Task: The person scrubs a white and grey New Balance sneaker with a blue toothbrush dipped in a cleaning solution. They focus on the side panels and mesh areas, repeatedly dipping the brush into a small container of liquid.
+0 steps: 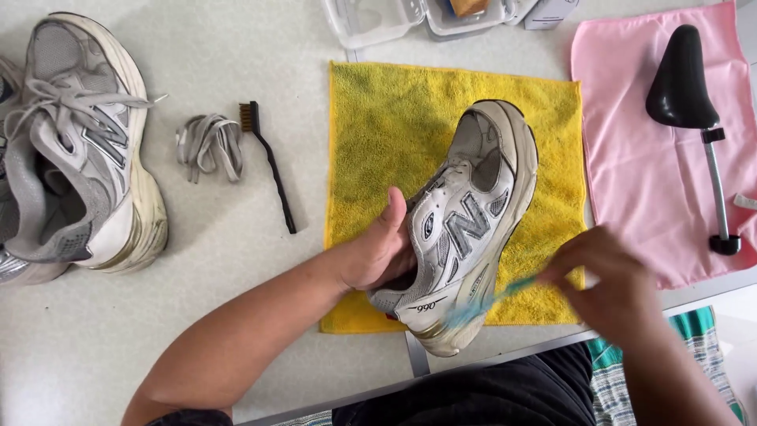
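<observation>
At the top edge of the table, two clear plastic containers are sitting side by side. The left clear container [371,17] is showing a pale, rounded-corner body. The right clear container [467,14] is holding something orange-brown inside (I cannot tell what it is). Just to the right of them, a small white box [550,13] is standing, with only its lower part showing. No signs or screens are appearing.

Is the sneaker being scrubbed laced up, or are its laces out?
Out. The sneaker in the left hand shows bare eyelets, and loose grey laces lie bundled on the table beside a black brush.
</observation>
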